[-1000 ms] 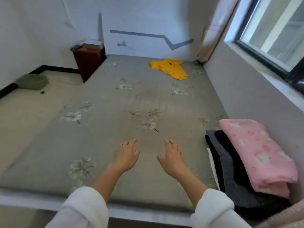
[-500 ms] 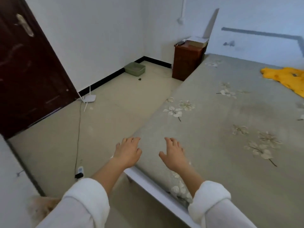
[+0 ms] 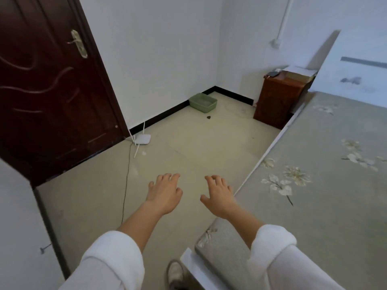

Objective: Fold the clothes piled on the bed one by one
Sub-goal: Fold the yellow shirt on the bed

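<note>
Head view: left hand [image 3: 165,195] and right hand [image 3: 218,195] spread, holding nothing, over floor [image 3: 188,147] beside bed [image 3: 335,195]

Bare floor [image 3: 199,147] ahead gives open passage; the bed [image 3: 324,206] bounds the right, the door [image 3: 48,97] the left.

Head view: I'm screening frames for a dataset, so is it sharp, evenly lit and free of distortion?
Head view: soft, even light, no hard shadows or glare; the left hand and right hand are fairly sharp; the white sleeves at the bottom look slightly smeared; the wide lens tilts the dark brown wooden door.
</note>
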Demonstrator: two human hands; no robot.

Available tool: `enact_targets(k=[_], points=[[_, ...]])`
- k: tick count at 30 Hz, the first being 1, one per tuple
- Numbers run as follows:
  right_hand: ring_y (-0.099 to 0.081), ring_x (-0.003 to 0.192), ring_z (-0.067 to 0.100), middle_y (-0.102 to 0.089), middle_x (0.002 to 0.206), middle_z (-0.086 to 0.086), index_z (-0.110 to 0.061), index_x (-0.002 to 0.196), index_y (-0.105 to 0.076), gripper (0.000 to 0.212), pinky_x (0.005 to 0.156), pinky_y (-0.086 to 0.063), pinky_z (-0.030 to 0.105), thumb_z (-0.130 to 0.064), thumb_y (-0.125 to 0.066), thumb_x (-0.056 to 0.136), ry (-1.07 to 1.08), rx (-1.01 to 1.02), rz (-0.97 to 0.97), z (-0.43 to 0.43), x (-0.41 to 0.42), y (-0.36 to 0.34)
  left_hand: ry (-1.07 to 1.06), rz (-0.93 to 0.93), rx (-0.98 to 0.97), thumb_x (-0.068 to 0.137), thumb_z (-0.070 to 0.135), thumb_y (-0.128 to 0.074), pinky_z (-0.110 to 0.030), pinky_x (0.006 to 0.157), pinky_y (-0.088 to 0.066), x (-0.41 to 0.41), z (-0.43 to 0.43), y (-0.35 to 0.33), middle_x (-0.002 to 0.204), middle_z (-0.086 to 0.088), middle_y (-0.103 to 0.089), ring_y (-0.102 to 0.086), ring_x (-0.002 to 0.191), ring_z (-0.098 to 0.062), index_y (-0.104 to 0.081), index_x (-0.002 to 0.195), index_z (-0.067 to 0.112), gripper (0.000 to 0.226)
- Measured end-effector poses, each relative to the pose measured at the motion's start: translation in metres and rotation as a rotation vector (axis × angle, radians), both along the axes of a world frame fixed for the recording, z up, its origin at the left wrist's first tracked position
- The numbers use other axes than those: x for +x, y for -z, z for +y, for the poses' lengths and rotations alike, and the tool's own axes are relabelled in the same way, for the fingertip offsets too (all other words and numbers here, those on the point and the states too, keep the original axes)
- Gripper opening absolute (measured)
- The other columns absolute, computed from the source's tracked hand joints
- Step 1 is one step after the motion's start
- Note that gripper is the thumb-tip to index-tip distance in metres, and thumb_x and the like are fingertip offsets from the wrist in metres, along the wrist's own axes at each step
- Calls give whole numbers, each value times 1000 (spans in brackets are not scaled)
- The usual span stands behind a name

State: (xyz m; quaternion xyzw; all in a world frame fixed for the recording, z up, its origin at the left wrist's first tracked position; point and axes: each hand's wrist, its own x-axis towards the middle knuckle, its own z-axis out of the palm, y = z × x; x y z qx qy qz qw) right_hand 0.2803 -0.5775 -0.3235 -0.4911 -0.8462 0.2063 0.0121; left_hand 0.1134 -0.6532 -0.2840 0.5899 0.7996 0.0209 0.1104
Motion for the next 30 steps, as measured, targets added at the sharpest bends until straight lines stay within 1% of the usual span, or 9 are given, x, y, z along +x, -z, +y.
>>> enact_targets(k=[3, 6, 9, 13, 17, 21, 24, 30], points=[[-26, 136, 27, -28, 149, 6, -17, 146, -23, 66, 107, -27, 43, -41, -48, 91, 17, 36, 15, 64, -51, 6, 36, 15, 19, 97, 32, -36, -43, 105, -31, -50, 69, 1, 148, -3, -36, -32, 134, -24, -29, 147, 23, 52], [-26, 136, 28, -29, 149, 7, -16, 147, -22, 66, 107, -27, 43, -41, -48, 92, 81, 0, 17, 119, -95, 9, 83, 21, -5, 97, 32, -36, -44, 105, -30, -95, 131, 2, 148, -3, -35, -31, 134, -24, -28, 147, 23, 52], [-28, 134, 29, -29, 149, 7, -16, 148, -22, 66, 107, -28, 43, -41, -47, 92, 122, -34, -11, 163, -127, 7, 114, 41, -27, 96, 32, -36, -44, 106, -28, -137, 180, 2, 148, -2, -34, -30, 134, -23, -27, 147, 23, 52], [-35, 129, 31, -33, 146, 8, -16, 147, -24, 63, 104, -31, 42, -42, -45, 93, 180, -10, -29, 224, -151, -4, 168, 91, -50, 95, 32, -37, -45, 106, -27, -175, 249, -3, 150, -4, -32, -29, 135, -24, -27, 147, 23, 54], [-35, 129, 31, -36, 143, 8, -16, 144, -28, 58, 103, -31, 43, -41, -43, 94, 217, 14, -62, 285, -161, -9, 230, 86, -45, 94, 33, -38, -43, 103, -31, -186, 325, -7, 147, -5, -35, -32, 133, -25, -28, 146, 22, 54], [-35, 129, 30, -37, 143, 8, -16, 143, -30, 58, 104, -31, 43, -42, -43, 94, 297, 25, -86, 351, -169, -7, 334, 57, -24, 93, 33, -38, -43, 103, -33, -186, 407, -8, 147, -6, -35, -33, 132, -25, -30, 145, 21, 54], [-36, 128, 31, -39, 142, 9, -15, 142, -33, 56, 104, -32, 43, -41, -45, 93, 381, 37, -70, 402, -176, -9, 430, 55, -4, 94, 32, -38, -43, 103, -33, -191, 473, -9, 147, -6, -34, -33, 132, -26, -31, 144, 21, 53], [-36, 129, 29, -38, 143, 8, -16, 142, -32, 56, 104, -31, 44, -41, -45, 94, 576, 24, -79, 497, -166, -23, 579, 40, 15, 94, 31, -38, -42, 102, -34, -185, 608, -17, 146, -4, -37, -35, 131, -25, -32, 144, 22, 51]])
